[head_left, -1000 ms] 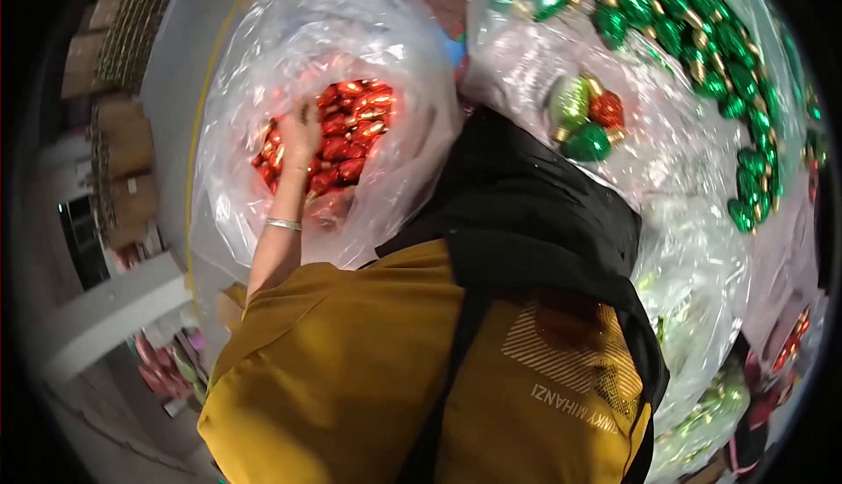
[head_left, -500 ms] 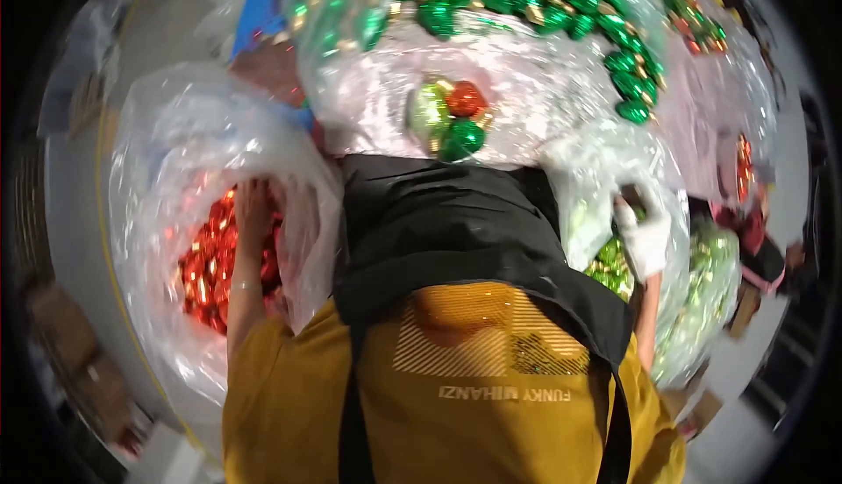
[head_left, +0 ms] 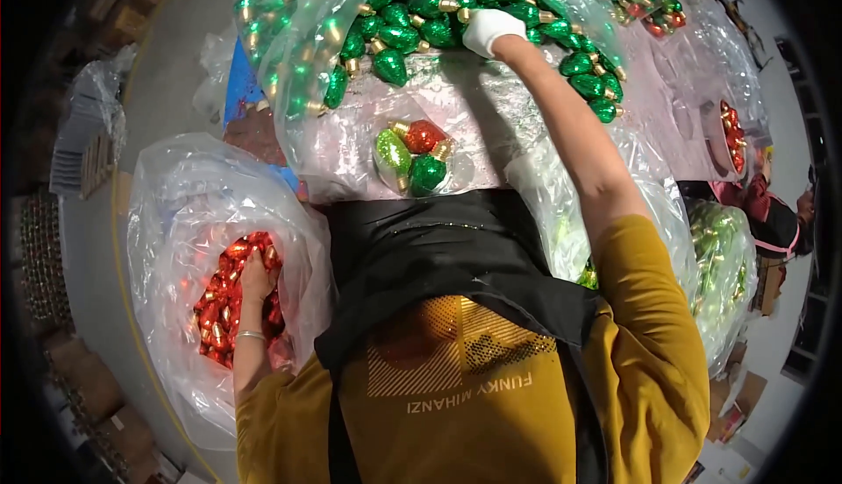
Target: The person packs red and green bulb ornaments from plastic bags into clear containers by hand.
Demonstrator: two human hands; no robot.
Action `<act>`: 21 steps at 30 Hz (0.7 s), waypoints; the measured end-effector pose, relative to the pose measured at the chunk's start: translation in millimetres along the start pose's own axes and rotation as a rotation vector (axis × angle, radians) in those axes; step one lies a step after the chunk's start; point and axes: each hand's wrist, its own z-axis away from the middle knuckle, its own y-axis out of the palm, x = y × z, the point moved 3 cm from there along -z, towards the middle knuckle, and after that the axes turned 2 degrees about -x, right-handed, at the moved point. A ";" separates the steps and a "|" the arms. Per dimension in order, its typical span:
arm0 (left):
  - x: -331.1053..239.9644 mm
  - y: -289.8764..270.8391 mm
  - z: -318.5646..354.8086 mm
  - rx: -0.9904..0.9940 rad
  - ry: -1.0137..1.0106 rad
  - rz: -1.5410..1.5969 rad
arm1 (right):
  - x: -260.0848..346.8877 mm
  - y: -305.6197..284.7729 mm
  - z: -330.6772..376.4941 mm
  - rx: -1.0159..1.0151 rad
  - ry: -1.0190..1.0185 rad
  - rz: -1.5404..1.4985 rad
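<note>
My left hand point(head_left: 255, 279) is inside a clear plastic bag on the left, among shiny red bulb-shaped ornaments point(head_left: 230, 287). Its fingers partly sink between them, so I cannot tell whether they grip one. Stretched far across the table, my right hand point(head_left: 494, 32) wears a white glove and touches the pile of green bulb-shaped ornaments point(head_left: 399, 39) with gold caps. The glove's fingertips are hidden against the pile. Between my arms, near the table's front edge, a small clear bag point(head_left: 457, 174) holds a light green ornament point(head_left: 393, 153), a red one point(head_left: 424, 137) and a dark green one point(head_left: 429, 174).
Plastic film point(head_left: 303, 124) surrounds the green pile. To my right hangs a bag of light green ornaments point(head_left: 588, 275), with another light green bag point(head_left: 724, 252) beyond. Filled clusters point(head_left: 653, 9) lie at the far right. A co-worker point(head_left: 765, 212) stands at the right edge.
My right hand has left the light green bag on the right and reached forward to the dark green pile. My left hand stays among the red ornaments. The whole view has shifted somewhat.
</note>
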 end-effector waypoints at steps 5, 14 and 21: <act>-7.2 -83.0 13.8 -0.156 -0.225 0.207 | -17.1 46.4 -30.0 -0.107 0.130 0.001; -234.4 -310.4 -21.3 -0.580 0.742 0.500 | -0.8 -32.9 100.0 0.048 -0.163 -1.559; -295.9 -296.5 -77.3 -0.282 0.882 0.333 | 5.5 -46.8 167.5 0.485 -0.260 -1.644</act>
